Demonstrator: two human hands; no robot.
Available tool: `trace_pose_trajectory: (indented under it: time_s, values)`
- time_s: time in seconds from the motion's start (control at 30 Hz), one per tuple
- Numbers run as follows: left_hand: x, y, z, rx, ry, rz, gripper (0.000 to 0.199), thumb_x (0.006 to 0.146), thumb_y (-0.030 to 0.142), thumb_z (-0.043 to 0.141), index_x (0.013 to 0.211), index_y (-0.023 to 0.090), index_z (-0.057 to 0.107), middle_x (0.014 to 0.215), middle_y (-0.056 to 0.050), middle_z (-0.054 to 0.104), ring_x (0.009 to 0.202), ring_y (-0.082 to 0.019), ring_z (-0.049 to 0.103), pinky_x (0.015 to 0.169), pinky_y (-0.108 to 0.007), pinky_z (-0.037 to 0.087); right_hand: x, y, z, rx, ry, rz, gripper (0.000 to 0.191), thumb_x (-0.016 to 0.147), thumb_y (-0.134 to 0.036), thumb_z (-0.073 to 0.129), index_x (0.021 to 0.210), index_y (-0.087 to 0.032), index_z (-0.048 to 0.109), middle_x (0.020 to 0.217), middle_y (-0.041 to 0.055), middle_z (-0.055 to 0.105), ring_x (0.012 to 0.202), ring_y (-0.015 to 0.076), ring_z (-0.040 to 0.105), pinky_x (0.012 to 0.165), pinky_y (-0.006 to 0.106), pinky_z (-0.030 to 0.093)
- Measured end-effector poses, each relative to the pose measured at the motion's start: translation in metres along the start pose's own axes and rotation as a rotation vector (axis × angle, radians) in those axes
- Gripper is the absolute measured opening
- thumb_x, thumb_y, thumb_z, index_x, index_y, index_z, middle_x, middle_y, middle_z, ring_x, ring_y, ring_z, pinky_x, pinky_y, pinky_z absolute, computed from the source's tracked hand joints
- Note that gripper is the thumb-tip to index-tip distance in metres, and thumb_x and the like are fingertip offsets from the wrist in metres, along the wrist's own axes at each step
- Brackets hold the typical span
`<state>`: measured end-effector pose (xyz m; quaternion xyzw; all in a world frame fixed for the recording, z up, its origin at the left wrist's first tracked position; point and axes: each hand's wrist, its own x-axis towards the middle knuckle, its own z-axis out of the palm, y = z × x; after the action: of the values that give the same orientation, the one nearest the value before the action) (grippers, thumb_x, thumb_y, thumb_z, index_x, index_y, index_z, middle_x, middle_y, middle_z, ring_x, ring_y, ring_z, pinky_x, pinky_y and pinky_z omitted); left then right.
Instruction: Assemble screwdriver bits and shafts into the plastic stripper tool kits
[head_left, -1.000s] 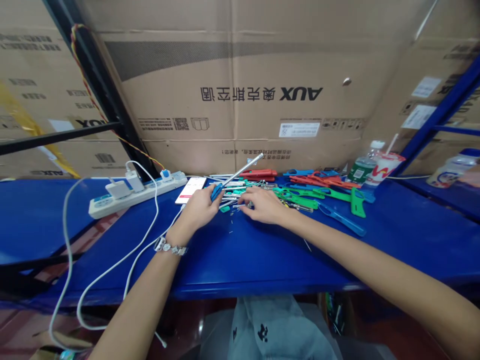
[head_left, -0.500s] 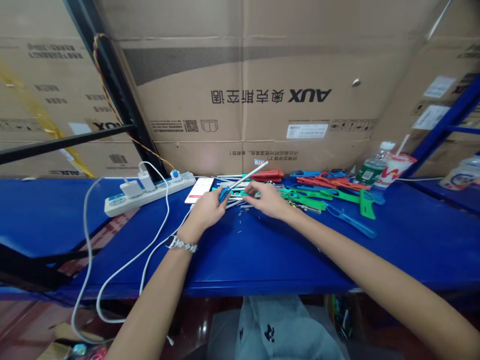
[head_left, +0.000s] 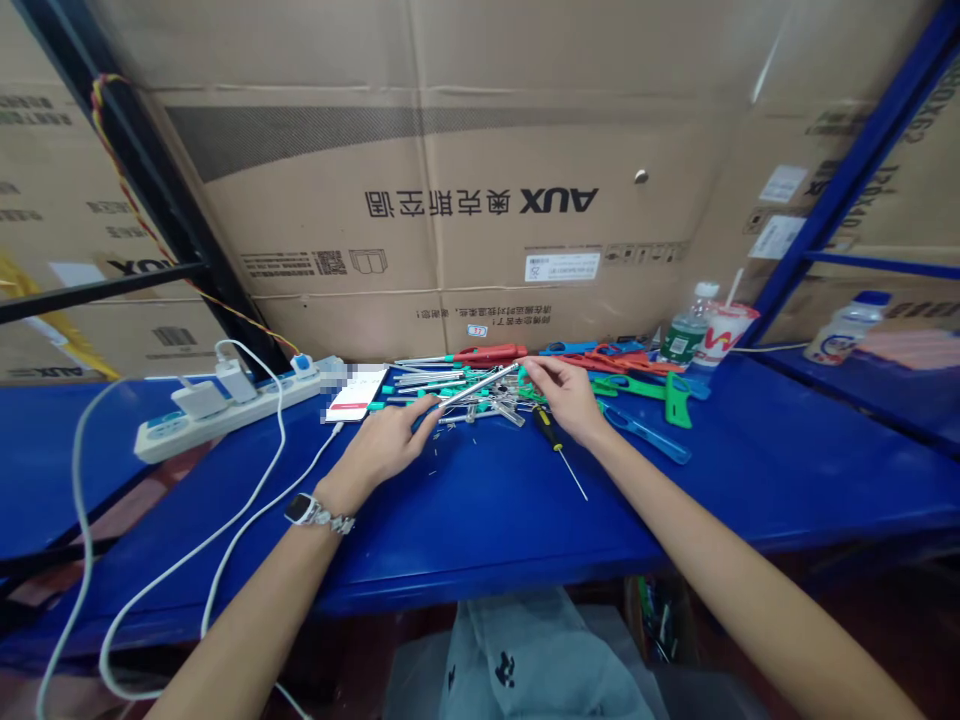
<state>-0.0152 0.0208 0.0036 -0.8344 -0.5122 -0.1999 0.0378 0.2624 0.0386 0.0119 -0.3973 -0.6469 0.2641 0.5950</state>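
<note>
Metal rod: the thin silvery rod (head_left: pixel 480 385) is above the clutter at the back of the worktop (head_left: pixel 480 530), slanting up from the left hand to the right.
Left hand: the left hand (head_left: pixel 386 440) has its fingers curled closed around the lower end of the rod; a silvery watch (head_left: pixel 301 509) sits on this wrist.
Right hand: the right hand (head_left: pixel 568 398) has its thumb and forefinger drawn together at the upper end; I cannot tell whether they grip the rod or only touch it.
Beneath the hands: more slim metal shafts (head_left: pixel 424 380) lie in a loose heap, with tiny slivers (head_left: pixel 433 458) scattered in front.
Screwdriver: a black and yellow screwdriver (head_left: pixel 547 428) lies just beside the right hand, its shaft toward the front edge.
Coloured pieces: a red handle (head_left: pixel 491 353) is at the back; to the right are a green plastic piece (head_left: pixel 679 402) and a blue one (head_left: pixel 651 440).
Left side: a white power strip (head_left: pixel 247 410) with plugs, near a partly pixelated phone (head_left: pixel 352 395).
Drinks: a green-labelled bottle (head_left: pixel 684 335) beside a cup with a straw (head_left: pixel 724 335).
Backdrop: printed cardboard (head_left: pixel 450 130).
</note>
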Motion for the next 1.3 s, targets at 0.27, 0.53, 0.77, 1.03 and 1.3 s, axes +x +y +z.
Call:
trace_pose_trajectory:
  time_s: [0.27, 0.53, 0.77, 1.03, 1.3]
  values:
    - [-0.002, 0.003, -0.007, 0.051, -0.020, 0.084, 0.048, 0.107, 0.046, 0.030, 0.121, 0.018, 0.066, 0.070, -0.006, 0.071, 0.061, -0.023, 0.066, 0.055, -0.028, 0.038, 0.000, -0.002, 0.001, 0.059, 0.030, -0.010, 0.032, 0.084, -0.051, 0.066, 0.088, -0.020, 0.067, 0.073, 0.0010, 0.065, 0.067, 0.0158, 0.059, 0.067, 0.031, 0.049]
    - [-0.002, 0.000, -0.001, 0.103, -0.036, 0.142, 0.053, 0.108, 0.048, 0.027, 0.129, 0.017, 0.064, 0.084, -0.011, 0.076, 0.073, -0.028, 0.071, 0.065, -0.034, 0.047, -0.002, -0.008, 0.008, 0.075, 0.023, 0.072, 0.040, 0.077, -0.059, 0.072, 0.073, -0.021, 0.063, 0.060, -0.0017, 0.059, 0.055, 0.0132, 0.050, 0.056, 0.028, 0.042]
    - [-0.001, 0.021, -0.003, 0.115, -0.051, 0.165, 0.046, 0.108, 0.044, 0.028, 0.122, 0.020, 0.064, 0.083, -0.009, 0.075, 0.070, -0.025, 0.070, 0.060, -0.031, 0.043, -0.016, -0.011, 0.035, 0.224, -0.084, 0.268, 0.045, 0.065, -0.060, 0.082, 0.069, -0.020, 0.061, 0.057, -0.0003, 0.063, 0.050, 0.0128, 0.051, 0.051, 0.027, 0.041]
    - [0.001, 0.039, -0.002, -0.018, -0.085, 0.071, 0.036, 0.097, 0.039, 0.051, 0.124, 0.016, 0.046, 0.073, -0.005, 0.070, 0.065, -0.027, 0.069, 0.053, -0.030, 0.038, -0.028, -0.014, 0.069, 0.340, -0.167, 0.297, 0.046, 0.066, -0.060, 0.082, 0.065, -0.021, 0.058, 0.053, -0.0026, 0.061, 0.047, 0.0119, 0.053, 0.049, 0.026, 0.043]
    - [0.001, 0.039, -0.002, -0.002, -0.140, 0.009, 0.032, 0.093, 0.024, 0.052, 0.124, 0.016, 0.048, 0.084, -0.011, 0.073, 0.076, -0.031, 0.072, 0.059, -0.032, 0.044, -0.030, -0.015, 0.071, 0.284, -0.155, 0.219, 0.047, 0.067, -0.062, 0.081, 0.064, -0.024, 0.054, 0.052, -0.0038, 0.059, 0.048, 0.0130, 0.053, 0.050, 0.027, 0.043]
